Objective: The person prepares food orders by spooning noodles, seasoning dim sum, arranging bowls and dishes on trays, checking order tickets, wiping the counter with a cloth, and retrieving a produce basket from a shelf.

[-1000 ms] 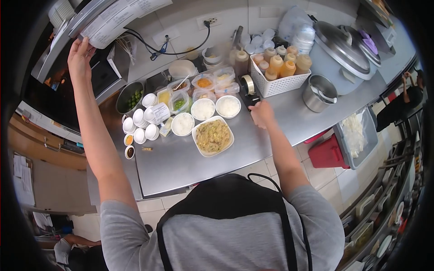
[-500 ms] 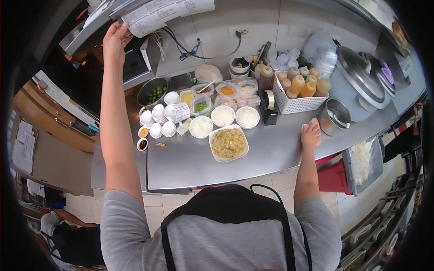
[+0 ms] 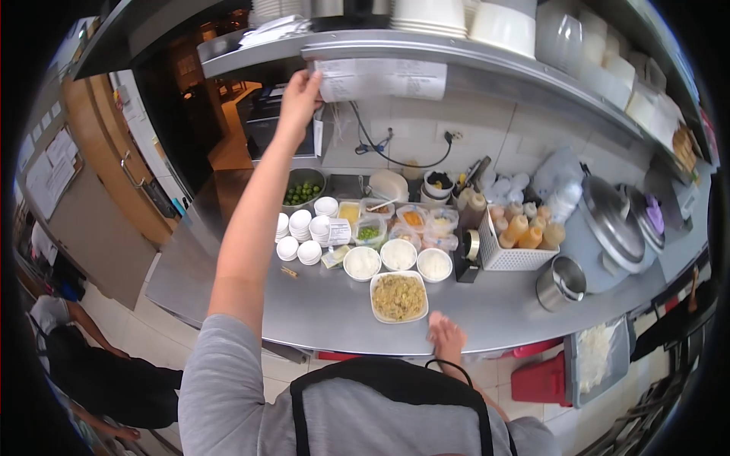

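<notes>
My left hand [image 3: 301, 102] is raised to the shelf edge, its fingers closed on the left end of the printed order slips [image 3: 380, 80] hanging there. Near the front edge of the counter, my right hand [image 3: 447, 336] is low and a little blurred; it presses on what looks like a pink cloth [image 3: 435, 321], hard to tell apart from the fingers. Just left of it stands a square bowl of yellowish fried rice or noodles [image 3: 399, 297]. Behind that bowl are three round bowls of white rice [image 3: 398, 255].
Stacked small white cups [image 3: 301, 223] and tubs of chopped ingredients [image 3: 371, 230] line the counter's left. To the right are a white basket [image 3: 517, 258] of sauce bottles, a metal pot [image 3: 561, 283] and large lids [image 3: 612, 220]. A person in black [image 3: 106, 365] is at left.
My view has tilted up and turned left, showing more shelf. My right hand has moved left from beside the metal pot toward the square bowl, with the pink cloth. My left hand still grips the slips.
</notes>
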`<state>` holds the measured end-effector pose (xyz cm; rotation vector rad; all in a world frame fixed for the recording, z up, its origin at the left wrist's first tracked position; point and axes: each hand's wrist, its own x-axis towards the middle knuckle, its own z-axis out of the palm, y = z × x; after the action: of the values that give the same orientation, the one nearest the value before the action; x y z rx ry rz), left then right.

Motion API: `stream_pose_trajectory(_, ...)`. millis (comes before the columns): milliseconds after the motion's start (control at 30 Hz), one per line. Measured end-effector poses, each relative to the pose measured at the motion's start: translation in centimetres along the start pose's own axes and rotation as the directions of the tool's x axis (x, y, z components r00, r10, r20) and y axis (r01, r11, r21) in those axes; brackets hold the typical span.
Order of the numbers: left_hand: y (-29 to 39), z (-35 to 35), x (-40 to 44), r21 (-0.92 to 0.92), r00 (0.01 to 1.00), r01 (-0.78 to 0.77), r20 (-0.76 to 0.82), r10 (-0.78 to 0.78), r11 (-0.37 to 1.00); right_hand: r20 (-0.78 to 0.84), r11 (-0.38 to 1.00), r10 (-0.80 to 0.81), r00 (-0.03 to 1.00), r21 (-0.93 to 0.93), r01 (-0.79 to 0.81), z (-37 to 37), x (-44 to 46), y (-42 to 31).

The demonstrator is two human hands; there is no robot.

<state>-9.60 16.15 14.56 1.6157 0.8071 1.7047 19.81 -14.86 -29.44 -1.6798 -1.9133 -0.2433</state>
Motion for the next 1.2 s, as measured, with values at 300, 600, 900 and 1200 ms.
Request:
stream_pose_trajectory(300,-4.7,-1.1,-4.2,0.022,0.98,-0.094,-0.172,0.096,0.995,0.061,0.786,0.399,0.915,0.491,-0.376,-6.0,1.0,3.5)
stream_pose_trajectory(600,-11.5,2.0,-29.5,0.329,0.86,0.142,0.425,-0.281,0.934,0.128,0.92,0.322,0.938,-0.278,-0.278,-2.9,1.0,6.3)
stream_pose_trajectory(900,-14.0,3.1,-40.4,0.345,0.583,0.45,0.585,-0.564,0.824,0.338,0.962,-0.269,0.902,0.146,0.232,-2.0,1.6,-0.3)
stream_pose_trajectory(1200,-14.5,1.9,-42.3,0.484,0.626,0.358,0.51,-0.59,0.799,0.4,0.762,-0.63,0.665,0.48,0.434,2.2,5.1,-8.6)
